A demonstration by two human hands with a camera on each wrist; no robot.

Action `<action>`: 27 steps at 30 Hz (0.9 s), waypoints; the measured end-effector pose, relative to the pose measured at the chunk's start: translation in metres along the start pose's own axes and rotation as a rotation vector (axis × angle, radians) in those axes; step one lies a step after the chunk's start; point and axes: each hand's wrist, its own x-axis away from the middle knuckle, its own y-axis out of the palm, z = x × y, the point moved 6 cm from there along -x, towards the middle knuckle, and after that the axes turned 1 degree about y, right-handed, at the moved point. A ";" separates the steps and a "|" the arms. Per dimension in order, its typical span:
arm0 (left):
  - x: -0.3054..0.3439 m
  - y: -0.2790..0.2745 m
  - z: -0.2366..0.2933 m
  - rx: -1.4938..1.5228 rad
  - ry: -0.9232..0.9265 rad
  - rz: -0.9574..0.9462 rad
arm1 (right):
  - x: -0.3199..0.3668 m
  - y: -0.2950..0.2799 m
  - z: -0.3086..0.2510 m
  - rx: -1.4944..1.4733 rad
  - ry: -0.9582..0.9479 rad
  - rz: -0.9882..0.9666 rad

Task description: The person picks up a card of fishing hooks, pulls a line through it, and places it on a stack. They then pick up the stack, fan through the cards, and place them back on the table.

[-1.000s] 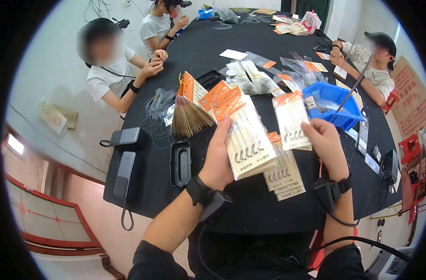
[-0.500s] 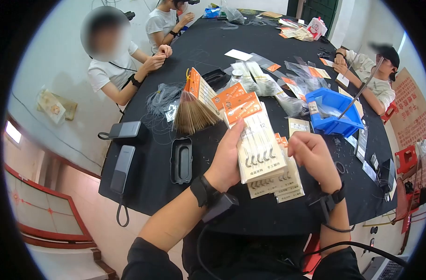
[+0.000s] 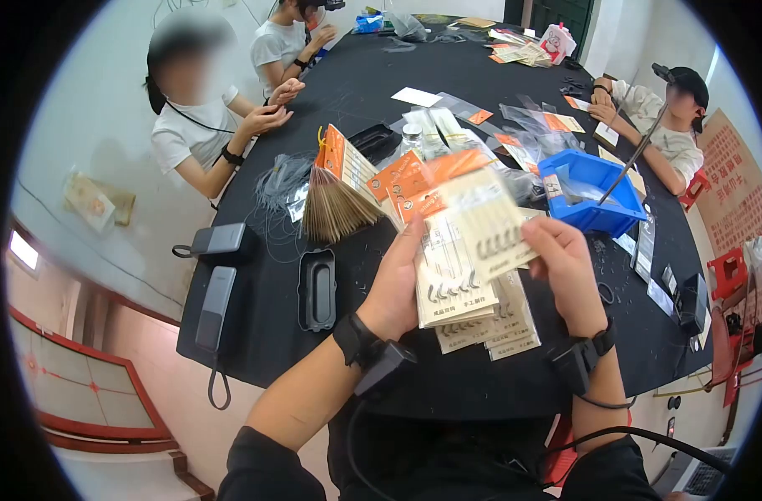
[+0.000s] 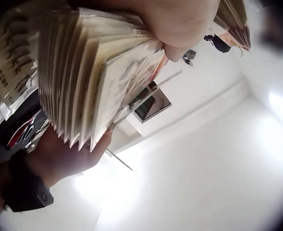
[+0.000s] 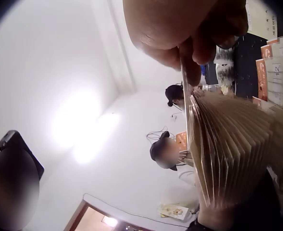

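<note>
One card (image 3: 491,227) newly above one stack (image 3: 453,288)

Held a stack of cards (image 3: 452,288) in the left hand (image 3: 395,284), over the table (image 3: 373,100). Pinched one card (image 3: 491,224) in the right hand (image 3: 569,267), just over the stack. Had more cards (image 3: 506,330) under the stack, a long tray (image 3: 317,290) left of it, a fanned bundle (image 3: 335,209) behind the tray, a bin (image 3: 602,219) behind the right hand.

Long oval table (image 3: 256,334) draped in black, filling the middle. White wall (image 3: 89,125) close along its left edge; dark green door (image 3: 535,10) beyond the far end. Pale floor (image 3: 89,392) with red lines below the near left corner. Red stool (image 3: 729,269) off the right edge, below a red-lettered poster (image 3: 731,159).
</note>
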 end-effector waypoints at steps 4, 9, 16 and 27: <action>0.003 -0.001 0.003 0.065 -0.011 0.007 | -0.004 -0.028 -0.002 0.005 -0.018 0.203; 0.004 -0.002 0.007 0.107 -0.022 0.021 | -0.011 -0.035 0.011 0.427 0.030 0.047; 0.006 0.001 0.017 0.063 0.028 0.023 | 0.003 -0.013 0.006 1.065 0.117 -0.069; 0.004 0.001 0.001 -0.095 0.026 0.034 | 0.014 0.035 0.007 0.408 -0.060 -0.287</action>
